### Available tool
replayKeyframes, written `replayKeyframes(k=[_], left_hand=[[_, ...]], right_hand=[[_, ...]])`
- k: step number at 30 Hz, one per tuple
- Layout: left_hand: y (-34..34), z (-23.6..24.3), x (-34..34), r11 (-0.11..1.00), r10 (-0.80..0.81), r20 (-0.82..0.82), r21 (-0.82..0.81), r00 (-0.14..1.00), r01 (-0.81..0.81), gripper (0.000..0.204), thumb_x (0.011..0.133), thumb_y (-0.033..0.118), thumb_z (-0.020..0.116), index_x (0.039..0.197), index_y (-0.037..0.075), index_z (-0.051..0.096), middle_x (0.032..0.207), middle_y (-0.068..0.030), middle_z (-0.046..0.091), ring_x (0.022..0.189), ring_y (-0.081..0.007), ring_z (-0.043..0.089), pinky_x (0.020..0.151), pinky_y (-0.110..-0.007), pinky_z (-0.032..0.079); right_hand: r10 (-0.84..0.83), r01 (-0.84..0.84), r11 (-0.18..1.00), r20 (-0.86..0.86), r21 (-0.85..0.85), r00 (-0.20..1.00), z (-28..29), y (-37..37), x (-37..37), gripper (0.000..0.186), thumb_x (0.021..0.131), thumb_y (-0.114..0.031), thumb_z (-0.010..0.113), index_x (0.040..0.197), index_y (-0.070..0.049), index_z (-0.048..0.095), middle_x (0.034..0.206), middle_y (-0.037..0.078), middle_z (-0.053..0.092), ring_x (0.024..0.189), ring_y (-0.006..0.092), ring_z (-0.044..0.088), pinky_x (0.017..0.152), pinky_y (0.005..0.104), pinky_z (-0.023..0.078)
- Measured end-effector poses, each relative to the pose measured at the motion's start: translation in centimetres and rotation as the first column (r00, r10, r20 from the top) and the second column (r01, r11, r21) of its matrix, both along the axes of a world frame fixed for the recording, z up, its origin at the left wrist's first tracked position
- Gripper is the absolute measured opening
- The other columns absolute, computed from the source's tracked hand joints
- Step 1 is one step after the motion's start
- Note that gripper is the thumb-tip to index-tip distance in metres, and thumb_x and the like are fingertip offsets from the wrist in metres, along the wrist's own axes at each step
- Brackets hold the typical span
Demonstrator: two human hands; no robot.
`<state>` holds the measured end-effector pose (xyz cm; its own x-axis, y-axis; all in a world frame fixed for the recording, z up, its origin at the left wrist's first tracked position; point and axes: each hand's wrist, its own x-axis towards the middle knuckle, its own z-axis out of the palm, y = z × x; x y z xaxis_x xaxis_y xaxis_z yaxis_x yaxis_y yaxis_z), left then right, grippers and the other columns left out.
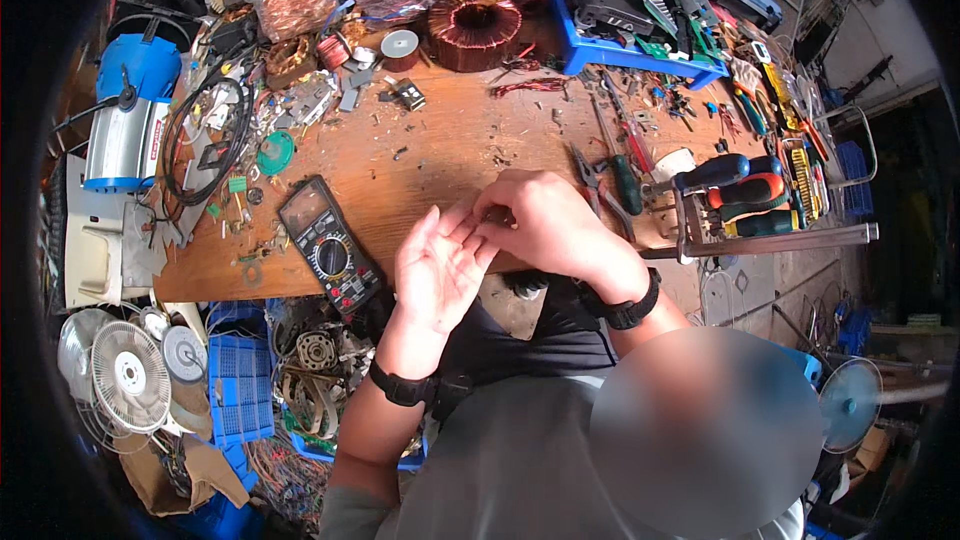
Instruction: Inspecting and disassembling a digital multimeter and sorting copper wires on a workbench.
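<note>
My left hand (437, 272) is turned palm up above the near edge of the wooden workbench (400, 165), its fingers stretched toward my right hand and its palm bare. Curled over those fingertips, my right hand (548, 220) has thumb and fingers pinched together; whatever is between them is hidden or too small to make out. A black multimeter (331, 248) with a round dial lies left of my left hand. Just beyond my right hand are pliers (590, 178) and a green-handled screwdriver (625, 183).
A copper-wound ring coil (475, 28) and bags of copper wire (290, 2) stand at the back. Circuit boards fill a blue tray (640, 60). Handled tools sit in a metal rack (690, 225) at right. A blue-and-silver machine (130, 120) and fan (130, 375) are at left.
</note>
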<state>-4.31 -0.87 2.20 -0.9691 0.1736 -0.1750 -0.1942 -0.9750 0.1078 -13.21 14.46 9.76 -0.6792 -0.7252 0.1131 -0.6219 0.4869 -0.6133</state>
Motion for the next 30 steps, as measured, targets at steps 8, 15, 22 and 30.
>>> replayKeyframes(k=[8,15,22,30], left_hand=[[0.1,0.4,0.1,0.998,0.046,0.173,-0.046,0.984,-0.039,0.043,0.099,0.024,0.046,0.119,-0.014,0.052,0.125,-0.0258,0.055,0.125,-0.0372,0.051,0.112,-0.044,0.041],[0.4,0.1,0.1,0.995,0.039,0.195,-0.094,0.980,-0.021,0.046,0.098,0.027,0.047,0.118,-0.014,0.054,0.124,-0.0251,0.057,0.125,-0.0365,0.052,0.112,-0.044,0.041],[1.3,0.1,-0.8,0.989,-0.006,0.193,-0.145,0.981,0.035,0.043,0.099,0.028,0.046,0.116,-0.010,0.057,0.122,-0.0216,0.059,0.121,-0.0337,0.054,0.109,-0.043,0.043],[2.1,-1.0,-0.6,0.997,-0.002,0.122,-0.080,0.993,0.012,0.040,0.099,0.026,0.044,0.116,-0.008,0.055,0.120,-0.0200,0.059,0.118,-0.0315,0.055,0.107,-0.042,0.045]], right_hand=[[-0.455,0.559,0.787,-0.367,0.260,0.811,-3.7,2.7,-10.2,0.025,0.075,-0.012,0.066,0.099,-0.006,0.071,0.098,0.021,0.068,0.090,0.0356,0.068,0.081,0.0434,0.055],[-0.406,0.528,0.703,-0.340,0.477,0.848,-4.9,1.9,-11.6,0.019,0.077,-0.008,0.057,0.090,-0.004,0.070,0.094,0.019,0.071,0.088,0.0354,0.069,0.077,0.0444,0.056],[-0.282,0.296,0.937,-0.096,0.186,0.955,-0.5,1.7,-5.1,0.013,0.075,-0.012,0.065,0.085,-0.005,0.068,0.087,0.020,0.069,0.081,0.0357,0.068,0.071,0.0443,0.055],[-0.278,0.282,0.955,-0.059,0.096,0.959,-0.7,0.9,-1.4,0.019,0.075,-0.018,0.071,0.090,-0.006,0.069,0.086,0.017,0.069,0.082,0.0353,0.068,0.074,0.0416,0.055]])
